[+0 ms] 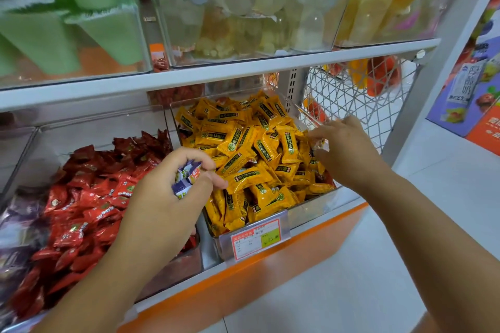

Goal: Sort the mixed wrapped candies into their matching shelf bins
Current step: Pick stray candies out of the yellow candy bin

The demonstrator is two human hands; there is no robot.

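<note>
A clear bin (311,211) on the lower shelf is heaped with yellow wrapped candies (243,149). To its left, another clear bin (113,127) holds red wrapped candies (89,197). My left hand (167,197) hovers between the two bins and grips a few purple-and-white wrapped candies (186,178). At the right edge of the yellow bin, my right hand (343,149) pinches a pale wrapped candy (320,143) between its fingertips.
Purple wrapped candies (16,224) lie at the far left. Clear bins (243,35) of pale and green sweets stand on the upper shelf (216,73). A white wire basket (351,94) hangs at the right. Price tag (257,238) fronts the yellow bin.
</note>
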